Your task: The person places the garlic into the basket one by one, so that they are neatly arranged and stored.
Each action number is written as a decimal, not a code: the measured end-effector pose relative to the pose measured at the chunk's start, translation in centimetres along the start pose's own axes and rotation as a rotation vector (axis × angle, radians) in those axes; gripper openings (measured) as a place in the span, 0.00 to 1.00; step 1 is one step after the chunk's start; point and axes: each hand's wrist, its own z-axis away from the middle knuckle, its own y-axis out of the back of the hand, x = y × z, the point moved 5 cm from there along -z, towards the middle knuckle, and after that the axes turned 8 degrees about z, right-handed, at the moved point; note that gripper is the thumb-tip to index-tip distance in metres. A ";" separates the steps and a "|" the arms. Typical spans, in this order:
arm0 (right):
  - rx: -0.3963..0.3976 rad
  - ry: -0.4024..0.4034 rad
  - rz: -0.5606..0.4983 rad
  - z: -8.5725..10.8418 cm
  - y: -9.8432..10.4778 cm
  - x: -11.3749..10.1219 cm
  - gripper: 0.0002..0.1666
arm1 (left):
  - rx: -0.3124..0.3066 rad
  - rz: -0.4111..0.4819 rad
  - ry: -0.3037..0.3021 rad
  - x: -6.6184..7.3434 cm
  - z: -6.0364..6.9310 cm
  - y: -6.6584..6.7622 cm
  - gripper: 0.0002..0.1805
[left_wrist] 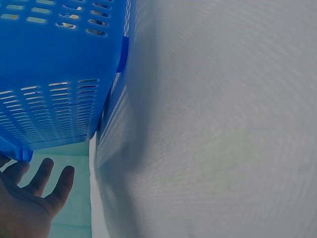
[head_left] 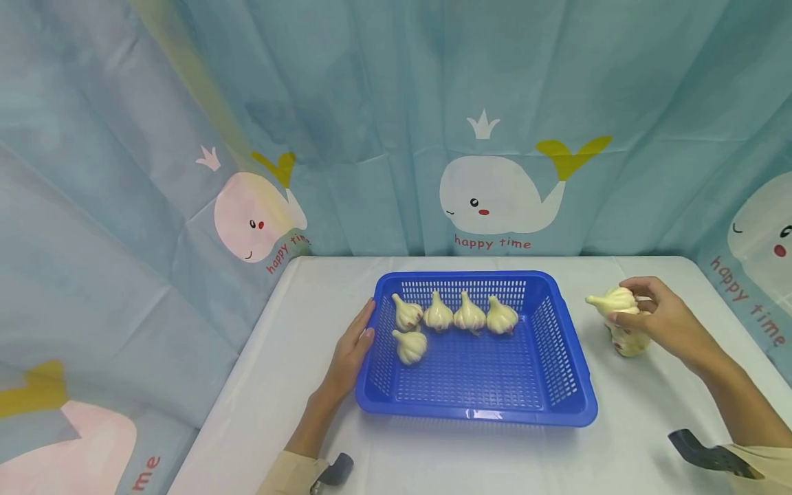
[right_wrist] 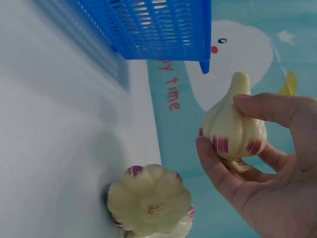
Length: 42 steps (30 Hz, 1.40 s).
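My right hand (head_left: 671,323) holds a garlic bulb (head_left: 614,302) above the table to the right of the basket. In the right wrist view, thumb and fingers pinch that white bulb (right_wrist: 233,124), its stem up and purple marks near its root end. Below it, another garlic bulb (right_wrist: 148,201) lies root end toward the camera, partly covering one more. My left hand (head_left: 351,350) lies with extended fingers against the left rim of the blue plastic basket (head_left: 476,416). Inside the basket, several garlic bulbs (head_left: 469,315) form a row along the far side, with one bulb (head_left: 411,346) in front at the left.
A white-covered table (head_left: 297,323) carries the basket. Behind and beside it hangs a light blue curtain (head_left: 371,137) printed with whales. Dark wrist straps (head_left: 705,450) show near both sleeves.
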 end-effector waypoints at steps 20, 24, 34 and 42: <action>0.061 0.044 -0.098 0.3 0.5 -2.7 0.42 | -0.008 0.017 -0.011 -0.1 0.0 0.0 0.31; 0.058 0.060 -0.084 0.4 0.5 -3.3 0.42 | -0.007 0.012 -0.013 0.0 0.0 0.0 0.31; 0.089 0.164 -0.114 0.8 0.6 -5.4 0.38 | -0.003 0.010 -0.001 0.2 0.0 0.0 0.31; 0.128 0.173 -0.105 0.8 0.3 -7.1 0.36 | -0.003 0.005 -0.007 0.1 0.0 0.0 0.31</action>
